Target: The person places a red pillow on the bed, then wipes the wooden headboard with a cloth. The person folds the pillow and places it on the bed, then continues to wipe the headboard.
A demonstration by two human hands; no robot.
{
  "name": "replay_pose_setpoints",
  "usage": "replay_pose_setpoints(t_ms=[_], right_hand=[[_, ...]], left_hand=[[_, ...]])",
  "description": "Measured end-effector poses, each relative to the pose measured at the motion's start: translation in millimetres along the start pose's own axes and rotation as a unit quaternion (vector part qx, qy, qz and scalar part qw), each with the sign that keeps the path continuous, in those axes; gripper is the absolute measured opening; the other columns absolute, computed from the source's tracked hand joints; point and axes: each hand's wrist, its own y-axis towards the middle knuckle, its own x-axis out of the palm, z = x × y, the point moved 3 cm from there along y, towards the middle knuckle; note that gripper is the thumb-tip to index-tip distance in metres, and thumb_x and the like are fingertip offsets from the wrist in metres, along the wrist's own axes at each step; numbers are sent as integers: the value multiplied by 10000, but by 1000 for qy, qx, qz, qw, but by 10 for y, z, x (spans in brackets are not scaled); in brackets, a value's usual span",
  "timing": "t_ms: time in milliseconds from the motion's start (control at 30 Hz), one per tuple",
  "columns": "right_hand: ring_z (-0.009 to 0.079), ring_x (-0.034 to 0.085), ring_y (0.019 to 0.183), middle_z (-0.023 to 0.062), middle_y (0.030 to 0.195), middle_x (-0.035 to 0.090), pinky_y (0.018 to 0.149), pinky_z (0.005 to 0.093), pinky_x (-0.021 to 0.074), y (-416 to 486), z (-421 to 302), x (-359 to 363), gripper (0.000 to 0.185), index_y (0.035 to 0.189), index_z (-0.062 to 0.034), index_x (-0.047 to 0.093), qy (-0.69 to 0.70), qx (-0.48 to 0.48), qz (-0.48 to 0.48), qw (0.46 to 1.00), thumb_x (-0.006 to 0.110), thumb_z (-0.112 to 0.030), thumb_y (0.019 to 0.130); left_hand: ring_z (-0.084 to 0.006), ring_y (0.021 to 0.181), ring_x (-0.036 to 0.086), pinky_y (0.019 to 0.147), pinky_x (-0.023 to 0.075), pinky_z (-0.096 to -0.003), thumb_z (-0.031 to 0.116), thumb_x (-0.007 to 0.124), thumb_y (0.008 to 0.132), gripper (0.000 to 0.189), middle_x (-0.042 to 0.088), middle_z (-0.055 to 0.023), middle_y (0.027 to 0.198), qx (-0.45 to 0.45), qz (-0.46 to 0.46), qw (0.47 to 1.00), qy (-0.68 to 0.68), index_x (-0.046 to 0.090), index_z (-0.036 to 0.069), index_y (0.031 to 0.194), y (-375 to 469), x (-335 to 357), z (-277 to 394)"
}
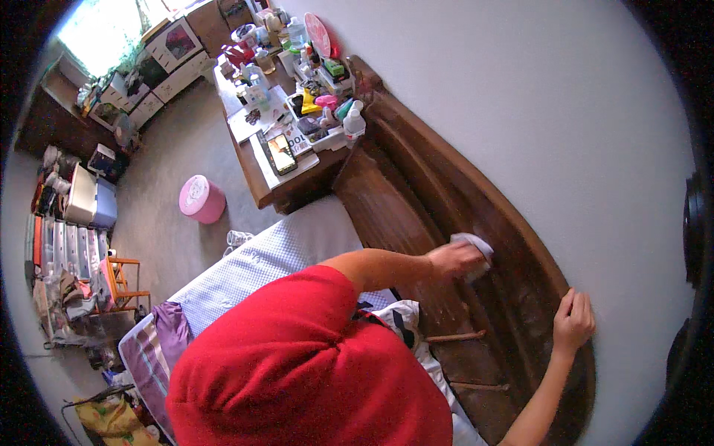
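My left hand [454,258], at the end of the bent upper arm, is pressing a bunched white cloth [478,245] against the dark brown wooden headboard [519,279]. Its fingers are partly hidden by the cloth. My right hand [574,319] is curled over the headboard's curved top edge, beside the pale wall. The headboard has long ridges and a glossy surface, with two thin wooden strips [454,337] low down. My red top covers the lower middle of the view and hides part of the bed.
A blue-and-white checked mattress cover [279,251] lies by the headboard. The wooden cabinet [268,199] bears a phone [281,154], bottles and a filled white basket [329,139]. A pink round stool [202,199] stands on the floor. Purple fabric [170,323] lies at the bed's edge.
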Motion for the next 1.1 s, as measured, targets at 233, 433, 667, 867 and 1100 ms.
replay_pose_setpoints(t_ms=[233, 433, 667, 867, 1100], right_hand=[[342, 508, 571, 139, 642, 473, 492, 445, 378, 26, -13, 46, 315, 682, -35, 433, -27, 15, 1, 1000, 609, -135, 924], [344, 507, 565, 140, 642, 471, 477, 445, 369, 27, -29, 33, 307, 690, -35, 449, -35, 13, -4, 999, 602, -132, 937], [342, 449, 527, 143, 624, 417, 468, 447, 331, -33, 40, 84, 352, 671, -36, 388, -43, 11, -10, 999, 590, -125, 944], [343, 437, 521, 141, 618, 394, 465, 448, 313, 3, 2, 73, 352, 668, -30, 380, -58, 6, -18, 998, 578, -112, 947], [373, 458, 525, 165, 586, 408, 469, 475, 325, -101, 56, 72, 338, 646, -19, 420, -79, 0, -46, 996, 584, -88, 934]], left_hand=[[-263, 1445, 266, 1201, 193, -431, 187, 538, 815, 737, 305, -110, 1545, -120, -5, 990, -71, 302, 114, 1510, -642, 72, -948], [-318, 1435, 290, 1189, 210, -421, 42, 471, 840, 710, 302, -173, 1544, -378, 96, 912, -128, 241, 43, 1512, -1086, 189, -1585], [-321, 1417, 312, 1181, 197, -422, 197, 480, 887, 620, 354, -205, 1505, -499, -31, 866, -24, 336, -38, 1442, -1482, 808, -2252], [-383, 1356, 376, 1159, 203, -455, 272, 451, 895, 558, 420, -267, 1436, -584, -74, 808, 29, 460, -73, 1333, -1274, 1148, -2947], [-440, 1356, 349, 1154, 175, -505, 262, 447, 891, 554, 390, -323, 1436, -653, -70, 754, -13, 491, -82, 1322, -1243, 1311, -3299]])
